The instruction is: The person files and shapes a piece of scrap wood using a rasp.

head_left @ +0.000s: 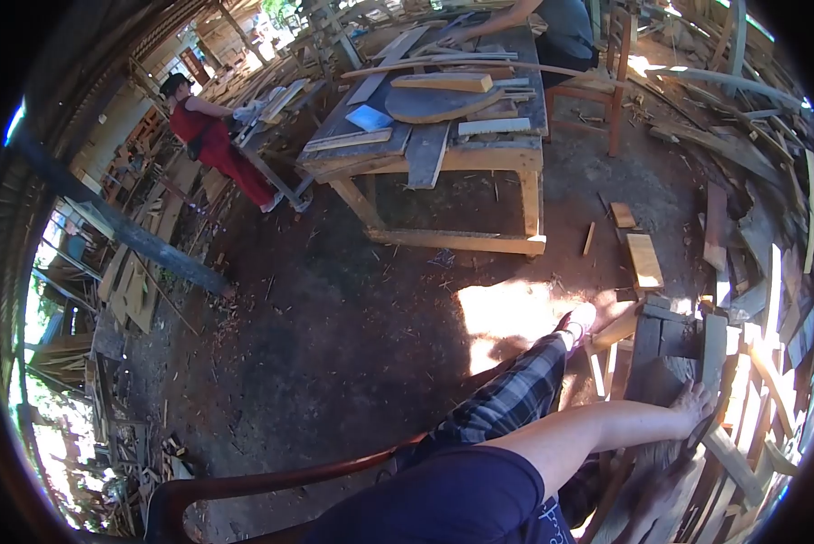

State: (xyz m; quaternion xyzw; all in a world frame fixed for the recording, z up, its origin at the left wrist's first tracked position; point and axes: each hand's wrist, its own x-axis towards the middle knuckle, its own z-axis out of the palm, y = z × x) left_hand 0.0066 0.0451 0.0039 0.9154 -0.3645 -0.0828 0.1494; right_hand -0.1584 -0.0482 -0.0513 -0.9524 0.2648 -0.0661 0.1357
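Observation:
My left hand [692,410] reaches out at the lower right and is closed on a piece of wood [675,374] lying on a worn wooden bench [647,349]. Part of its grip is hidden from this angle. Below it, in shade near the bottom edge, my right hand [650,500] is a dark motion smear; its fingers and anything in them cannot be made out. My leg in plaid shorts stretches beside the bench.
A wooden worktable [452,161] holds boards and a rounded slab [443,104]. A person at its far side has an arm over it. Another person in red [209,136] stands left. Offcuts [644,261] lie on the dirt floor, with wood piles [760,154] at right.

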